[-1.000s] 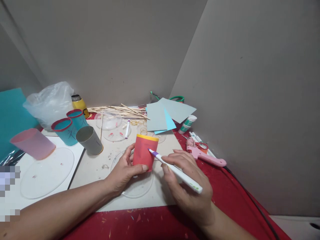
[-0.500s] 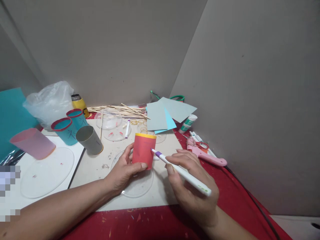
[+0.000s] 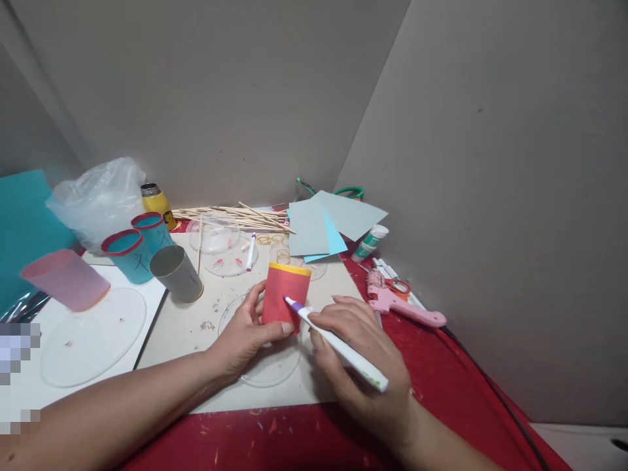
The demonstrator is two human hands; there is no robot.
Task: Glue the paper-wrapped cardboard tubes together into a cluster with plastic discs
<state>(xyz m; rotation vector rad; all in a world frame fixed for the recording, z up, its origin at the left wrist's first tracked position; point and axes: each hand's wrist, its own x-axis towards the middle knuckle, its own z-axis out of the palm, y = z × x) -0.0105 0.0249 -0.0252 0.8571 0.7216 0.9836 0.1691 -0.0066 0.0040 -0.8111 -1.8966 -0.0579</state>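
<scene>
My left hand [image 3: 248,333] is wrapped round a red paper cylinder [image 3: 284,291] with a yellow band along its top rim. The thumb presses on the lower front, and some fingers are hidden behind it. In my right hand [image 3: 363,360] is a white marker [image 3: 343,347] with a purple collar, gripped like a pen. Its purple tip meets the middle of the red surface. Under the cylinder lies a clear plastic disc [image 3: 269,376] on a pale board [image 3: 196,366]. Left of my hands stands a grey cylinder [image 3: 176,275].
Two blue cylinders with red rims [image 3: 130,258] and a pink cylinder [image 3: 69,281] stand at left. Wooden sticks [image 3: 220,214], a yellow bottle [image 3: 157,203] and paper sheets [image 3: 314,229] lie behind. At right are a pink glue gun [image 3: 412,311] and its cable [image 3: 490,386].
The marker and my right hand have moved left, bringing the tip from the cylinder's right side to its middle. The cylinder has shifted slightly right; my left hand still holds it.
</scene>
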